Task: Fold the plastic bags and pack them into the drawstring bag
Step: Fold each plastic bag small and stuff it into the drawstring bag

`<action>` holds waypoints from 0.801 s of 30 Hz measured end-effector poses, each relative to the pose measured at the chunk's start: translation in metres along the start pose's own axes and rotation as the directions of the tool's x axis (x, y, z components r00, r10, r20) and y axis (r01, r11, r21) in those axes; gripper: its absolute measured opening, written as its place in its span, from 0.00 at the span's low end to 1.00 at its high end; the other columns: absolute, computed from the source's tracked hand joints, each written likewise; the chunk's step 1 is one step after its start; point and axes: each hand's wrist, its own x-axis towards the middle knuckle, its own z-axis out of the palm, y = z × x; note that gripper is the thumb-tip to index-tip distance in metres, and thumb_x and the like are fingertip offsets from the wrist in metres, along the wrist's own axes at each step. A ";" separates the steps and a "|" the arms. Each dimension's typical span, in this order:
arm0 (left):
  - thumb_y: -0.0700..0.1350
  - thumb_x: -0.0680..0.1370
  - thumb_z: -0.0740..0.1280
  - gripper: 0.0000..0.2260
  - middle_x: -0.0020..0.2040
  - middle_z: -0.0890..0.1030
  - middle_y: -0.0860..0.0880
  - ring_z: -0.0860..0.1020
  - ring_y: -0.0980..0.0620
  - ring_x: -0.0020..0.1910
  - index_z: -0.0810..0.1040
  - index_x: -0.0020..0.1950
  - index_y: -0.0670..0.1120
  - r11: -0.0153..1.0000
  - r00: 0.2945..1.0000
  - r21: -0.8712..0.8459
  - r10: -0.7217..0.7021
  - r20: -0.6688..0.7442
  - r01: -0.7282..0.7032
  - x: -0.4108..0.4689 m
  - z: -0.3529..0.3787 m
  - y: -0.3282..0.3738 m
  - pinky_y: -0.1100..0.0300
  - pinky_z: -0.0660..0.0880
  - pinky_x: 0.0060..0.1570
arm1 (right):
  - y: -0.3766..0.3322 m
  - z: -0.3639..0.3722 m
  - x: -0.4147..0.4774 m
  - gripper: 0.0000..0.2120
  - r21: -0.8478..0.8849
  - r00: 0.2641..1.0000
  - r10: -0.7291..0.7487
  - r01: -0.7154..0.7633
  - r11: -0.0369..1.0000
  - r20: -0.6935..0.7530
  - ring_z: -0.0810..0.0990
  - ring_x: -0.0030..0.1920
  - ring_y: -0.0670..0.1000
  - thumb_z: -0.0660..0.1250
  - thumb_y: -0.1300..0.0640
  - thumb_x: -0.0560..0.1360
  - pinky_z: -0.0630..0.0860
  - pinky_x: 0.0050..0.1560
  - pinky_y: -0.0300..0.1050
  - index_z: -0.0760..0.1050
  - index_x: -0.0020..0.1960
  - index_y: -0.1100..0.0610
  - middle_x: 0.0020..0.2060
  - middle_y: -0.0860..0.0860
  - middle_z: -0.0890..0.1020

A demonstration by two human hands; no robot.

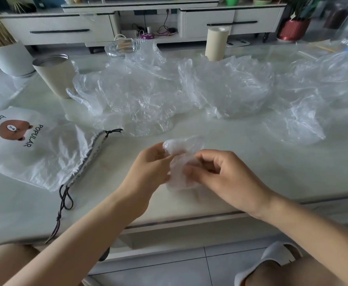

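White table [272, 162]: drawstring bag [35, 149] left; plastic bags [138, 93] behind; cup [54, 75], ashtray [121, 47], roll [216, 43].

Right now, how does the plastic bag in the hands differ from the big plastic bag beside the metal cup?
The bag in the hands is compacted into a small bundle; the big bag lies spread out and crumpled. The bag in the hands is pinched between the left hand and the right hand; the big bag rests on the table, untouched. Both are clear, thin plastic.
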 end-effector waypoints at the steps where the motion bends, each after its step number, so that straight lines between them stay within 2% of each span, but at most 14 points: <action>1: 0.46 0.67 0.67 0.14 0.42 0.81 0.43 0.79 0.49 0.39 0.80 0.48 0.40 1.000 1.000 0.003 -0.006 0.019 0.006 0.001 0.000 0.001 0.56 0.77 0.41 | 0.002 -0.001 0.002 0.09 0.015 0.999 0.044 -0.043 0.999 -0.005 0.75 0.39 0.52 0.67 0.61 0.75 0.74 0.45 0.48 0.77 0.45 0.69 0.42 0.65 0.81; 4: 0.54 0.69 0.65 0.20 0.47 0.82 0.39 0.81 0.44 0.44 0.78 0.50 0.39 0.999 0.995 0.039 -0.037 0.093 0.033 -0.001 -0.002 0.005 0.49 0.77 0.49 | 0.006 -0.001 0.007 0.15 -0.028 0.993 0.121 -0.121 0.992 -0.008 0.70 0.38 0.50 0.67 0.59 0.76 0.68 0.42 0.48 0.73 0.44 0.73 0.37 0.68 0.76; 6: 0.53 0.70 0.67 0.20 0.48 0.82 0.41 0.82 0.46 0.46 0.76 0.54 0.39 0.993 0.994 0.114 -0.016 0.104 0.004 -0.003 -0.001 0.004 0.50 0.77 0.50 | 0.006 -0.001 0.010 0.16 -0.044 0.990 0.138 -0.139 0.989 -0.027 0.69 0.38 0.49 0.66 0.59 0.76 0.66 0.42 0.47 0.72 0.44 0.74 0.35 0.66 0.75; 8: 0.45 0.73 0.70 0.15 0.46 0.81 0.43 0.80 0.50 0.43 0.74 0.55 0.38 0.991 0.999 0.131 0.019 0.045 -0.024 -0.005 0.002 0.002 0.55 0.75 0.46 | 0.005 0.001 0.011 0.15 -0.024 0.990 0.136 -0.137 0.990 -0.044 0.68 0.38 0.49 0.66 0.58 0.76 0.67 0.42 0.47 0.73 0.44 0.73 0.35 0.65 0.75; 10: 0.39 0.74 0.69 0.11 0.45 0.80 0.41 0.78 0.51 0.40 0.75 0.54 0.38 0.992 0.999 0.123 0.027 -0.035 -0.023 -0.005 0.001 -0.003 0.56 0.75 0.41 | 0.003 0.004 0.012 0.15 -0.040 0.992 0.114 -0.116 0.992 -0.045 0.67 0.38 0.48 0.66 0.58 0.76 0.65 0.41 0.45 0.73 0.43 0.72 0.34 0.64 0.74; 13: 0.34 0.77 0.63 0.05 0.41 0.79 0.43 0.77 0.54 0.34 0.76 0.51 0.38 0.995 0.995 0.096 0.039 -0.095 -0.030 -0.002 -0.005 -0.002 0.62 0.75 0.31 | 0.000 0.007 0.011 0.12 -0.060 0.991 0.125 -0.128 0.990 -0.057 0.68 0.34 0.45 0.68 0.57 0.75 0.66 0.38 0.41 0.76 0.39 0.66 0.31 0.53 0.74; 16: 0.33 0.76 0.63 0.05 0.38 0.79 0.47 0.77 0.56 0.32 0.77 0.48 0.40 0.995 0.988 0.072 0.073 -0.136 -0.063 0.001 -0.013 0.003 0.65 0.74 0.29 | -0.002 0.003 0.014 0.09 -0.095 0.967 0.204 -0.219 0.971 -0.150 0.72 0.31 0.40 0.71 0.54 0.71 0.68 0.37 0.33 0.79 0.37 0.59 0.30 0.46 0.78; 18: 0.33 0.76 0.64 0.05 0.35 0.80 0.48 0.78 0.56 0.30 0.77 0.46 0.41 0.996 0.986 0.047 0.085 -0.141 -0.079 0.001 -0.016 0.007 0.65 0.75 0.28 | -0.003 -0.002 0.017 0.09 0.008 0.949 0.270 -0.272 0.962 -0.164 0.76 0.37 0.41 0.74 0.52 0.68 0.71 0.40 0.33 0.79 0.43 0.57 0.37 0.47 0.80; 21: 0.33 0.75 0.66 0.04 0.34 0.82 0.47 0.80 0.52 0.29 0.77 0.47 0.40 0.997 0.993 0.024 0.077 -0.090 -0.075 -0.003 -0.016 0.011 0.63 0.76 0.27 | -0.006 -0.006 0.019 0.29 0.280 0.934 0.353 -0.352 0.893 0.045 0.81 0.51 0.49 0.75 0.48 0.60 0.75 0.46 0.42 0.74 0.59 0.56 0.51 0.53 0.81; 22: 0.34 0.75 0.66 0.04 0.33 0.82 0.45 0.81 0.50 0.29 0.77 0.48 0.40 0.996 0.995 0.037 0.080 -0.063 -0.078 -0.004 -0.014 0.011 0.63 0.76 0.26 | -0.007 -0.004 0.019 0.29 0.313 0.937 0.336 -0.350 0.883 0.098 0.81 0.53 0.51 0.74 0.50 0.62 0.76 0.48 0.44 0.74 0.60 0.56 0.53 0.54 0.82; 24: 0.35 0.76 0.66 0.03 0.32 0.82 0.43 0.80 0.47 0.26 0.76 0.49 0.39 0.992 0.995 0.085 0.097 -0.016 -0.095 -0.008 -0.012 0.012 0.63 0.74 0.25 | -0.008 0.001 0.019 0.16 0.368 0.947 0.305 -0.322 0.873 0.103 0.81 0.52 0.50 0.71 0.58 0.69 0.76 0.51 0.45 0.77 0.57 0.56 0.52 0.53 0.83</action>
